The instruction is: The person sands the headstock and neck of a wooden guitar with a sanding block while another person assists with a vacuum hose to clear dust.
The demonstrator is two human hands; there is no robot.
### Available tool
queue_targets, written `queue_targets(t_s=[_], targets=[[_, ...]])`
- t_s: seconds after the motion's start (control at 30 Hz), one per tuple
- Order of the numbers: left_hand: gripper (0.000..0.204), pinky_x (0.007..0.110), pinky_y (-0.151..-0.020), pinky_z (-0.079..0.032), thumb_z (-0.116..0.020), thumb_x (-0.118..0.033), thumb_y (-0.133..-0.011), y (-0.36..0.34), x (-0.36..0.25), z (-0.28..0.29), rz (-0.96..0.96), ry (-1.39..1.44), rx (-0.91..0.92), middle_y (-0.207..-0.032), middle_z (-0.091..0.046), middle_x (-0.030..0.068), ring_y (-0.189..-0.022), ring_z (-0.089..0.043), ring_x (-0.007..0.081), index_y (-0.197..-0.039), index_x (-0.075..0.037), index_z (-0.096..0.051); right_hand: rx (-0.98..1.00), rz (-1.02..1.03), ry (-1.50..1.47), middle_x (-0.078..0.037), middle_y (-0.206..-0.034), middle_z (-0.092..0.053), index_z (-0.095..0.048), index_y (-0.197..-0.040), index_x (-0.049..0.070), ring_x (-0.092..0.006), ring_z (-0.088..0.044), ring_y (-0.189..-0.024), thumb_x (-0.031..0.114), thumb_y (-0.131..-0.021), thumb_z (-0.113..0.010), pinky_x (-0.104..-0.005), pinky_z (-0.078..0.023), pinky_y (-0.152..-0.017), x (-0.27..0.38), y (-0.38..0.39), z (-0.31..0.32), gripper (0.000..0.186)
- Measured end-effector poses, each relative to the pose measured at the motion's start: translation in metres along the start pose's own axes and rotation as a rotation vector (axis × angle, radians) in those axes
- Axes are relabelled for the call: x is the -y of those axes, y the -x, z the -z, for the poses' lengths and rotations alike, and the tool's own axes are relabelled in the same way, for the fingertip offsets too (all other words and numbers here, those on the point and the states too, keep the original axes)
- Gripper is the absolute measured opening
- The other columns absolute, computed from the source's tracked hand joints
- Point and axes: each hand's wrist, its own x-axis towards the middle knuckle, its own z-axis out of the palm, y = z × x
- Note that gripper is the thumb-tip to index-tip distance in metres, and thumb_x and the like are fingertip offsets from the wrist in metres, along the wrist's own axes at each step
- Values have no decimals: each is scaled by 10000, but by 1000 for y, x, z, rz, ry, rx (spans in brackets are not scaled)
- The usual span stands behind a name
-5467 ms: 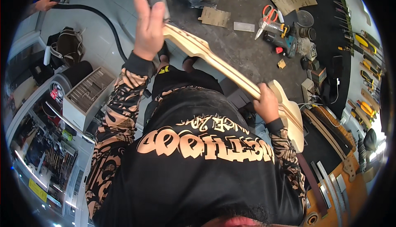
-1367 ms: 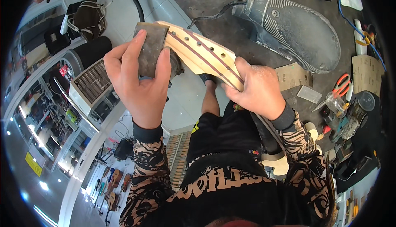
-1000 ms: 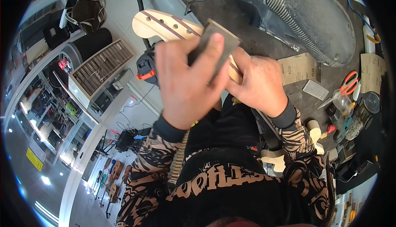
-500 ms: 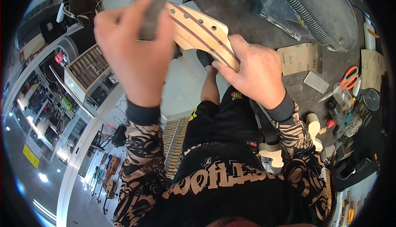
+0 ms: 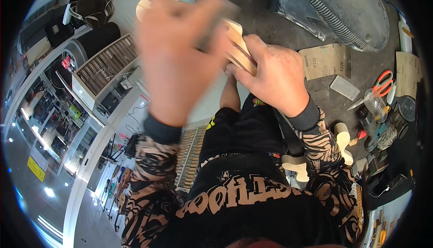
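Note:
My right hand is closed around the narrow end of a pale wooden guitar headstock with dark stripes and peg holes. My left hand, blurred by motion, grips a dark grey sanding block and lies over the headstock. It hides most of the wood; only the rounded far end shows past its fingers on the left. The block's underside is out of sight, and whether it touches the wood is hard to tell.
On the dark bench at right lie a brown sandpaper sheet, a translucent rectangular block, orange-handled scissors and a clear bottle. A machine with a ribbed hose stands behind. At left is a slatted crate.
My left hand and the sanding block have moved right along the headstock, toward my right hand, covering its middle and baring its far end. My right hand stays nearly in place.

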Motion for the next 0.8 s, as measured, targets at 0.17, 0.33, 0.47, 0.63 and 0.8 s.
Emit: queue_targets(t_s=[0.17, 0.33, 0.47, 0.63, 0.8], targets=[[353, 401, -853, -528, -865, -137, -889, -3, 9, 8, 45, -116, -47, -1032, -616, 95, -935, -627, 269, -1241, -153, -861, 31, -20, -4, -137, -797, -752, -708, -1171, 99, -385, -751, -750, 384, -852, -897, -489, -575, -670, 2, -1, -1, 468], [367, 406, -864, -526, -867, -131, -871, -1, 9, 1, 28, -33, 1, -1036, -618, 91, -947, -625, 272, -1238, -143, -858, 10, 1, -4, -129, -733, -732, -676, -1056, 82, -359, -754, -715, 356, -879, -845, -488, -573, -632, 1, -1, 1, 368], [425, 416, -938, -516, -870, -136, -864, 1, 27, 3, 118, -93, -105, -1060, -655, 58, -1002, -621, 269, -1286, -181, -856, -25, 4, 14, -132, -735, -734, -684, -1077, 83, -355, -755, -712, 366, -872, -848, -488, -574, -632, 3, 0, 1, 386], [491, 416, -957, -504, -907, -123, -831, 22, 2, -30, 28, 50, -112, -1130, -704, 64, -1057, -616, 266, -1315, -179, -849, 11, -5, 37, -129, -744, -742, -698, -1126, 98, -349, -755, -714, 368, -863, -855, -487, -574, -634, -1, 0, -1, 408], [501, 433, -983, -479, -908, -145, -826, 21, 39, -27, 126, -47, -261, -1184, -686, 90, -1073, -605, 260, -1322, -188, -851, 11, -13, 31, -128, -756, -735, -704, -1137, 99, -363, -747, -715, 348, -835, -872, -484, -571, -646, 2, -1, 2, 426]])
